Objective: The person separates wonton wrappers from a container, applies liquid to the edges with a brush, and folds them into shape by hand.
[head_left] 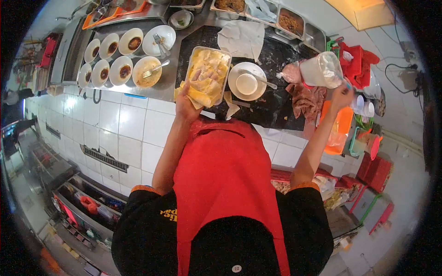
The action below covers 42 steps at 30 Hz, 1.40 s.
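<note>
My left hand (186, 102) is closed around a stack of folded yellow dough wrappers (205, 92), at the near end of a metal tray (227, 76) lined with more of these sheets. Over on the right, my right hand (342, 95) is at the lower rim of a whitish plastic tub (317, 71) with clear plastic at its mouth. Its fingers look curled against that rim, though they are small and partly blurred. Between the hands, a white bowl (246, 84) sits on a plate with a spoon (264, 82) across it.
Several white bowls (110, 45) with dark sauce line the steel counter at left, beside a bowl with a fork (148, 73). A brown cloth (306, 101) lies near the tub. Food trays (291, 23) stand along the back. An orange basket (338, 133) is at right.
</note>
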{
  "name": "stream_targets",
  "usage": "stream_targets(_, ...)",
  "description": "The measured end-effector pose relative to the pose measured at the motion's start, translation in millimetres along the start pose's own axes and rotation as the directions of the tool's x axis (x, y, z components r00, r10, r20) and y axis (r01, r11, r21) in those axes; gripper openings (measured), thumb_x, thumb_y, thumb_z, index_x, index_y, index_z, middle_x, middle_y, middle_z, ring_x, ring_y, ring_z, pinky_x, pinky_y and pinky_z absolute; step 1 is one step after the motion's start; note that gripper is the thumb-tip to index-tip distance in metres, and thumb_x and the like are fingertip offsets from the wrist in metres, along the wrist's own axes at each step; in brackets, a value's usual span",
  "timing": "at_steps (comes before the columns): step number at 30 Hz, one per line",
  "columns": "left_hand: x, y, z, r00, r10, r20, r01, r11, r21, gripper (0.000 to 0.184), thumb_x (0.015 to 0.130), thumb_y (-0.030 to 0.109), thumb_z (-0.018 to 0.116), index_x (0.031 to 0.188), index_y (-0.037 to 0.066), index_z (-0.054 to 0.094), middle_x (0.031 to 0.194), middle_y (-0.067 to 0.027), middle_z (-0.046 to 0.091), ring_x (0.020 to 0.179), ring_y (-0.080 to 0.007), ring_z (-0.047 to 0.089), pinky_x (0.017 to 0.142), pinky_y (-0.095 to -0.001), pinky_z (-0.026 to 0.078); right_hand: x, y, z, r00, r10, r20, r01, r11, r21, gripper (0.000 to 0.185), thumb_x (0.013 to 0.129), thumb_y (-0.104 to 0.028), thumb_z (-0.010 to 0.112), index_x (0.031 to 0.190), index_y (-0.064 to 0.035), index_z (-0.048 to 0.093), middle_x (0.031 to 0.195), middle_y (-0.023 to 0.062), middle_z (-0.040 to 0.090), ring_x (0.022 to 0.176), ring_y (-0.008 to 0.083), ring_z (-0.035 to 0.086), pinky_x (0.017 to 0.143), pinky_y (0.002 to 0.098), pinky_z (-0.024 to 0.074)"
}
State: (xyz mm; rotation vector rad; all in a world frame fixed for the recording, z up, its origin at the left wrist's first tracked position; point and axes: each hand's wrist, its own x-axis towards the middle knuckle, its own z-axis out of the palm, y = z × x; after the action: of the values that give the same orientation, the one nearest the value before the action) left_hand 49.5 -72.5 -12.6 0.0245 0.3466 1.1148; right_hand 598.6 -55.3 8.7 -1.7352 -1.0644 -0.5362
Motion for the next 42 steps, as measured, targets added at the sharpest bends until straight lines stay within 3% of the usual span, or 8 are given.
stream_targets(3,4,0,7,1.0,0.009,0.012,-0.01,0.994,0.112,0.062,0.109,0.042,0.036,0.16,0.009,0.023,0.161,-0.0217,0.033,0.148,-0.0374,0.035,0.121,-0.0553,0.031,-24,7,12,0.939,-0.168,0.3,0.159,0.986,0.054,0.033,0.091,-0.01,0.072,0.122,-0.0013,0.07,0.109,0.0126,0.073,0.098,0.0184,0.066,0.085,0.0293,0.0517)
stream_targets(6,10,-9,16,1.0,0.024,0.016,-0.027,0.977,0.213,0.062,0.109,0.043,0.037,0.159,0.009,0.024,0.16,-0.0216,0.034,0.148,-0.0363,0.036,0.12,-0.0542,0.033,-52,-119,-8,0.795,0.238,0.558,-0.41,0.889,0.204,0.03,0.089,-0.005,0.072,0.119,-0.0021,0.07,0.114,0.0128,0.072,0.105,0.0187,0.067,0.09,0.0301,0.0518)
stream_targets(10,26,-32,22,0.991,-0.071,0.115,0.036,0.959,0.282,0.058,0.11,0.041,0.036,0.158,0.008,0.028,0.159,-0.0198,0.036,0.147,-0.0343,0.038,0.118,-0.0509,0.037,-115,-249,-11,0.592,-0.213,0.778,-0.356,0.796,0.489,0.026,0.085,0.002,0.07,0.109,-0.0054,0.073,0.11,0.0122,0.074,0.106,0.0246,0.067,0.096,0.036,0.0502)
stream_targets(22,41,-52,8,0.993,-0.054,-0.104,0.087,0.935,0.344,0.06,0.109,0.05,0.03,0.154,0.009,0.033,0.149,-0.0156,0.049,0.122,-0.0271,0.059,0.105,-0.0462,0.05,-171,-279,11,0.532,-0.441,0.723,-0.147,0.793,0.592,0.023,0.084,-0.004,0.072,0.107,-0.0025,0.069,0.103,0.0131,0.068,0.1,0.0346,0.064,0.09,0.0431,0.0494)
stream_targets(26,33,-43,3,0.993,-0.102,-0.067,0.111,0.981,0.157,0.063,0.108,0.053,0.036,0.15,0.006,0.037,0.144,-0.0172,0.053,0.119,-0.0288,0.062,0.102,-0.0496,0.052,-169,-286,9,0.56,-0.317,0.765,-0.424,0.684,0.594,0.024,0.084,0.001,0.073,0.108,-0.0018,0.068,0.097,0.0116,0.069,0.09,0.0259,0.068,0.078,0.0371,0.0536)
stream_targets(32,24,-44,10,0.969,0.042,-0.244,0.152,0.678,0.719,0.048,0.098,0.029,0.071,0.134,0.004,0.052,0.125,-0.0107,0.064,0.107,-0.0212,0.067,0.091,-0.0368,0.058,-171,-264,23,0.425,-0.057,0.904,-0.797,0.45,0.403,0.023,0.086,-0.003,0.078,0.108,-0.0021,0.069,0.099,0.0075,0.072,0.093,0.0146,0.07,0.077,0.029,0.0565)
stream_targets(34,26,-46,11,0.98,0.12,-0.156,0.041,0.652,0.757,0.049,0.093,0.021,0.077,0.133,0.003,0.054,0.119,-0.0074,0.067,0.104,-0.0177,0.068,0.086,-0.0305,0.059,-160,-268,19,0.513,-0.19,0.837,-0.468,0.755,0.458,0.021,0.084,-0.003,0.079,0.103,-0.0026,0.07,0.098,0.0086,0.072,0.092,0.0199,0.07,0.079,0.0322,0.0554)
stream_targets(42,36,-47,0,0.949,0.003,-0.314,0.146,0.882,0.447,0.048,0.103,0.034,0.061,0.137,0.001,0.05,0.124,-0.011,0.064,0.108,-0.0215,0.067,0.088,-0.0352,0.059,-171,-285,18,0.589,-0.543,0.599,0.053,0.765,0.642,0.018,0.081,-0.004,0.077,0.097,-0.0029,0.068,0.094,0.0132,0.068,0.093,0.0327,0.066,0.086,0.0409,0.051)
